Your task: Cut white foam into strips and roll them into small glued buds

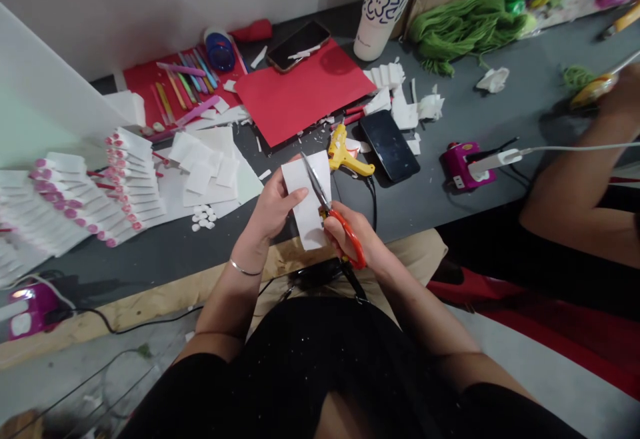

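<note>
My left hand [274, 204] grips a white strip of paper [306, 220] by its left edge, thumb on top. My right hand [354, 231] is closed on orange-handled scissors [356, 247]. Their metal blades lie across the upper part of the strip, pointing up and to the left. Just beyond the strip, a yellow glue gun [345, 154] rests on the dark table [430, 189], with a black phone [390, 146] to its right.
Red paper [305, 96] with another phone [299, 46] lies behind. Rolled white pieces with pink ends [133, 182] fill the left. A tall cup [385, 9] stands at the back. A purple adapter [463, 166] and another person's arm [570, 166] are at right.
</note>
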Demonstrator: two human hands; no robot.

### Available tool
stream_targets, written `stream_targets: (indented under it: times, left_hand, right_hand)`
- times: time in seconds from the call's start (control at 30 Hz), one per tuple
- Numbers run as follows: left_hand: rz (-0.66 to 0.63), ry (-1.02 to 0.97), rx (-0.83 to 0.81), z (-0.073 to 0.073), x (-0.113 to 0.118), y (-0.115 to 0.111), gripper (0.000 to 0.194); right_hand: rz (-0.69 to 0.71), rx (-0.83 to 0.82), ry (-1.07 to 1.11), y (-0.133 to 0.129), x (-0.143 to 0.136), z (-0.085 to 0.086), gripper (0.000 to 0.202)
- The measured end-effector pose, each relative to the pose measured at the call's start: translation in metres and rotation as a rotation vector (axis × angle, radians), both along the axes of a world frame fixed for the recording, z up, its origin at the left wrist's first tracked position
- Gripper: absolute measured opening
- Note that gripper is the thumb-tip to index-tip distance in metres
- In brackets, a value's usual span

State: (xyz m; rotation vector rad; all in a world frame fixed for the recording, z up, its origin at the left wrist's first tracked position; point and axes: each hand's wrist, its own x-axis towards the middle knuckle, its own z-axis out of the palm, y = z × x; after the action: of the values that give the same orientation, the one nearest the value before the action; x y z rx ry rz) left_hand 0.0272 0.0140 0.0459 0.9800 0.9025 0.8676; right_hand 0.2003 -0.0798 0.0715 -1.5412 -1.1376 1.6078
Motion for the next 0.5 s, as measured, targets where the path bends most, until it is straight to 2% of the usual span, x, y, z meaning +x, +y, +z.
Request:
stream_targets:
  times: [0.13, 0.27, 0.37, 0.5]
  left_hand:
    - [0.080, 0.024, 0.019, -0.006, -0.015, 0.015, 0.066]
    - [0.152, 0.074, -0.005, -0.005, -0.037, 0.021, 0.060]
    - [0.201, 0.108, -0.043, -0.002, -0.053, 0.014, 0.049]
    - [0.245, 0.136, -0.111, 0.002, -0.067, -0.008, 0.034]
  right_hand:
    - [-0.045, 0.036, -0.031, 0.030, -0.001, -0.001, 0.062]
    - [-0.018, 0.152, -0.204, 0.074, 0.010, 0.008, 0.059]
    - [0.111, 0.427, -0.568, 0.116, 0.025, 0.015, 0.051]
    - [0.212, 0.559, -0.825, 0.177, 0.032, 0.010, 0.045]
